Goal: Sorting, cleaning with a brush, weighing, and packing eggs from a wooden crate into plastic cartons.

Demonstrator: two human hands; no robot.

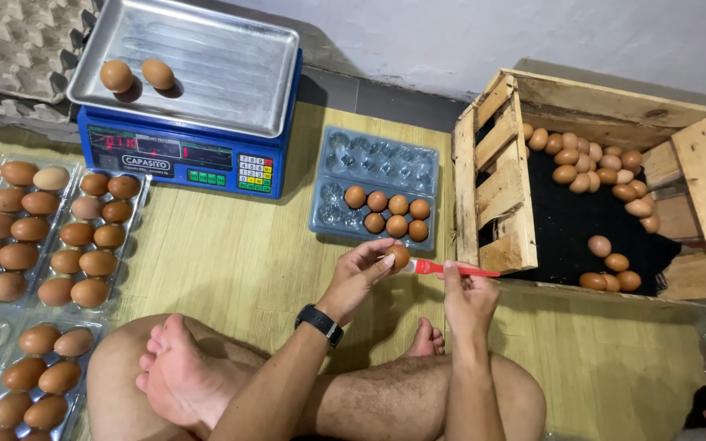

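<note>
Head cam looks down at my crossed legs on the floor. My left hand [361, 273] has its fingers clamped around a brown egg [399, 257], and my right hand [466, 296] pinches a little red brush [451, 269], bristles touching the egg. Just past them sits a clear egg tray [373, 167], half filled; a wooden crate [504, 196] of eggs is on my right, a blue scale [181, 159] up left.

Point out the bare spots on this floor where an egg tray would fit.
Free: the mat between the blue scale, the filled trays at left and the left hand; also the mat below the wooden crate, beside the right hand. Crowded: the left edge and the open tray.
</note>
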